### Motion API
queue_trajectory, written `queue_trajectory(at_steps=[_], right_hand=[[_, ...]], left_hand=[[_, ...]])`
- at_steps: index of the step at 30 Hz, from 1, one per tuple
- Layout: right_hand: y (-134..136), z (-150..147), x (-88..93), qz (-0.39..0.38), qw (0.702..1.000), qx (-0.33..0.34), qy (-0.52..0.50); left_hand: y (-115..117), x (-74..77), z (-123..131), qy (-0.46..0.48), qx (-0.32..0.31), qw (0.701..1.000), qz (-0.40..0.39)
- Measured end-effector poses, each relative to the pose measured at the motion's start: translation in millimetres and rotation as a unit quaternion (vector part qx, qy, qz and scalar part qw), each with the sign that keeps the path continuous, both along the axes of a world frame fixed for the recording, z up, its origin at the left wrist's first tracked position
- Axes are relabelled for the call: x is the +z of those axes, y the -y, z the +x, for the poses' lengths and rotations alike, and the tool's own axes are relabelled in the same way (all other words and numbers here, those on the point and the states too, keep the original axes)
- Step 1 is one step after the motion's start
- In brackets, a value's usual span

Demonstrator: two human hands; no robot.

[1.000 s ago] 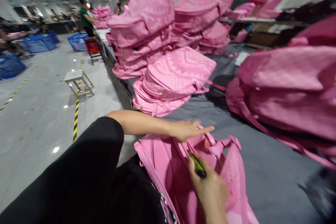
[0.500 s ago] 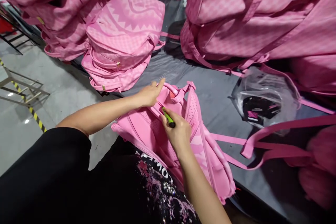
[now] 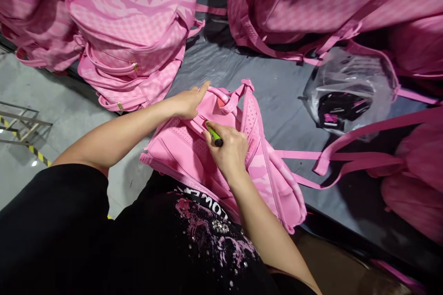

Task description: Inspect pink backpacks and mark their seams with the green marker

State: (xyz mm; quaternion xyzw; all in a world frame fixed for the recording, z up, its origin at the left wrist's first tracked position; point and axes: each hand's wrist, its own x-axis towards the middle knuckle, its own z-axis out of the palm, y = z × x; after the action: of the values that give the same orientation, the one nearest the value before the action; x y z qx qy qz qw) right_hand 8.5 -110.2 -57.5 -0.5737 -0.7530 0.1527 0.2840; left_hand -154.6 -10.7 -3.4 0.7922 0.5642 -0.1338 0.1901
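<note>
A pink backpack (image 3: 180, 152) lies in front of my body at the table's edge, its panels and perforated straps spread. My left hand (image 3: 188, 103) grips its upper left edge; one finger points out and the others are partly hidden behind the fabric. In my right hand (image 3: 230, 147) is a short green-and-black pen-shaped tool (image 3: 213, 134), held over the middle of the backpack. The tool's tip is down at a fabric fold near my left hand, and I cannot tell its exact kind. A pink loop handle (image 3: 231, 103) sticks up just beyond my hands.
Stacked pink backpacks (image 3: 128, 23) stand at the left, with larger pink bags (image 3: 311, 4) across the back right. A clear plastic bag (image 3: 377, 87) with black pieces sits on the grey-covered table (image 3: 277, 97). Pink straps (image 3: 360, 159) trail at right. A metal frame (image 3: 29, 126) stands on the floor.
The view has tilted down and moved closer, so the surroundings sit higher and further left. Both hands keep their places on the backpack, the tool still in my right hand.
</note>
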Motion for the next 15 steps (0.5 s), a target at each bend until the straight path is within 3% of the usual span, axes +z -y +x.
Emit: queue_trajectory(at_steps=[9, 15], right_hand=[[-12.8, -13.4, -1.7, -0.017, 0.998, 0.031, -0.060], [-7.6, -13.1, -3.9, -0.009, 0.998, 0.008, -0.065]], left_hand=[[-5.3, 0.0, -1.9, 0.002, 0.000, 1.000, -0.023], [-6.5, -2.6, -2.6, 0.010, -0.006, 1.000, -0.028]])
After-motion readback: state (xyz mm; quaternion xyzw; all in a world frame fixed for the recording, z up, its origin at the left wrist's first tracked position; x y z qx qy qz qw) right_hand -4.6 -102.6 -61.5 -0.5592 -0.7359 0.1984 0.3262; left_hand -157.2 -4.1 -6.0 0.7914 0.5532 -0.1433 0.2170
